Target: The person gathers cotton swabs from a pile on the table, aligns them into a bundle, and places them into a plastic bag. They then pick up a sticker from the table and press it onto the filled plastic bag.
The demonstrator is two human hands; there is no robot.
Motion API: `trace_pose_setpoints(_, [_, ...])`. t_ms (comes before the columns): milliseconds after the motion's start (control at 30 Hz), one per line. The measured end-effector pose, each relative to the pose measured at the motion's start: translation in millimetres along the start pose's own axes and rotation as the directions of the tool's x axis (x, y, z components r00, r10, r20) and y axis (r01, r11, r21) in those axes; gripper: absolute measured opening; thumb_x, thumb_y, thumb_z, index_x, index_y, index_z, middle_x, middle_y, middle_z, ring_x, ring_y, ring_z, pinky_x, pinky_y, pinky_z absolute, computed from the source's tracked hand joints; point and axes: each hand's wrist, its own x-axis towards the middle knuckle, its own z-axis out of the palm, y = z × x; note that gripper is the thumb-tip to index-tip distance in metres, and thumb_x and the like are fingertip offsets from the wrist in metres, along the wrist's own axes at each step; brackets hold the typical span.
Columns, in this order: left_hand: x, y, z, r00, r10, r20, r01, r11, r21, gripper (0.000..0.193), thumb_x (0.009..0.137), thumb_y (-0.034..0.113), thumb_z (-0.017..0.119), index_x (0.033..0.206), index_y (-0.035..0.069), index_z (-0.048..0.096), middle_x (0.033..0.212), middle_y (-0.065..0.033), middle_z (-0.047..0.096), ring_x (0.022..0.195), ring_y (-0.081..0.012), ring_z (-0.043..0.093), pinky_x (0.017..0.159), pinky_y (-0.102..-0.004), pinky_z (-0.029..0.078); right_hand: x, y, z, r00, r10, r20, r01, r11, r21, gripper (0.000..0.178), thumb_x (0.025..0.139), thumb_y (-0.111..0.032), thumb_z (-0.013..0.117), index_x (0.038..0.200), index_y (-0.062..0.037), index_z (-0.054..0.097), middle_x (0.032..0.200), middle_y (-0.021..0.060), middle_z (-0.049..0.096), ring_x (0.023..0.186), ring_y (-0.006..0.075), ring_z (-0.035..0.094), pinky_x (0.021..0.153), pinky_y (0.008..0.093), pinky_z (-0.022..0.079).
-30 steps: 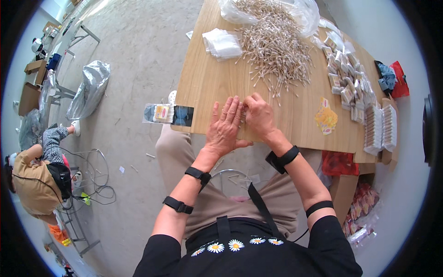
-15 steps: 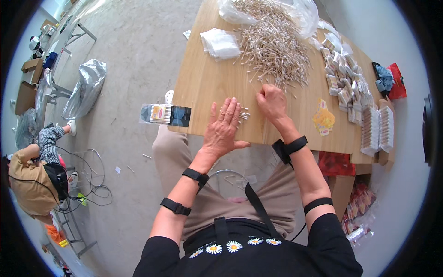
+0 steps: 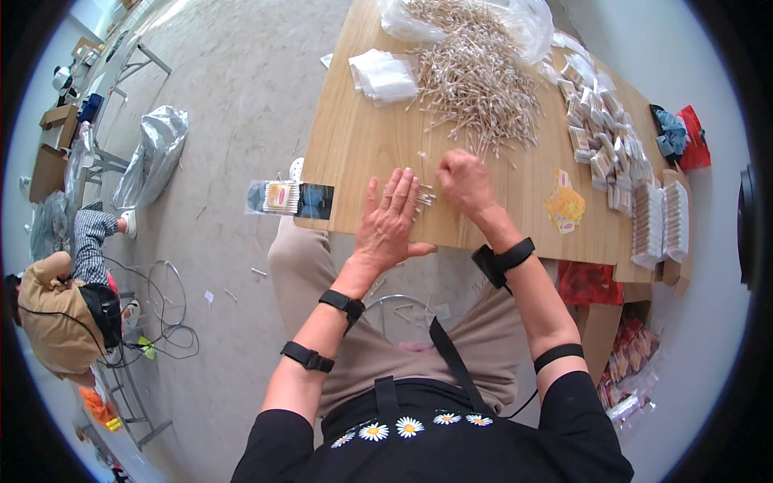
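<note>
My left hand (image 3: 389,221) lies flat near the table's front edge, fingers stretched out. Heads of several cotton swabs (image 3: 426,196) show beside its fingers; the rest of them is hidden under the hand. To the right, my right hand (image 3: 465,183) is closed in a pinch. A blurred white tip shows just off its fingers, and the stick is hard to make out; it seems to be a cotton swab. Beyond both hands spreads a large heap of loose cotton swabs (image 3: 483,88).
A stack of clear bags (image 3: 384,76) lies left of the heap. At the left edge sits a swab pack (image 3: 282,197). Printed yellow cards (image 3: 565,201), filled packs (image 3: 600,153) and a box of packs (image 3: 662,225) are on the right. A person (image 3: 64,314) sits far left.
My right hand has shifted slightly left, toward my left hand. The left hand stays almost in place on the swabs.
</note>
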Motion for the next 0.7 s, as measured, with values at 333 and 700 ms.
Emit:
trace_pose_setpoints(333, [0.4, 2.0, 2.5, 1.000, -0.007, -0.018, 0.006, 1.000, -0.024, 0.131, 0.055, 0.073, 0.077, 0.153, -0.002, 0.035, 0.163, -0.0151, 0.030, 0.153, -0.0283, 0.023, 0.125, -0.0570, 0.009, -13.2, -9.6, 6.1, 0.978, 0.165, -0.128, -0.152, 0.982, 0.108, 0.008, 0.083, -0.013, 0.067, 0.086, -0.0053, 0.067, 0.092, 0.0150, 0.064, 0.086, 0.0366, 0.066, 0.078, 0.0461, 0.054])
trace_pose_setpoints(700, [-0.2, -0.3, 5.3, 1.000, 0.008, -0.008, -0.008, 1.000, -0.010, 0.132, 0.059, 0.079, 0.070, 0.155, -0.002, 0.030, 0.163, -0.0156, 0.028, 0.154, -0.0281, 0.020, 0.124, -0.0582, 0.007, -22.1, 1.0, -11.7, 0.926, 0.266, -0.266, -0.269, 0.963, 0.028, 0.012, 0.084, -0.014, 0.067, 0.090, -0.0042, 0.065, 0.096, 0.0158, 0.064, 0.087, 0.0376, 0.067, 0.077, 0.0481, 0.054])
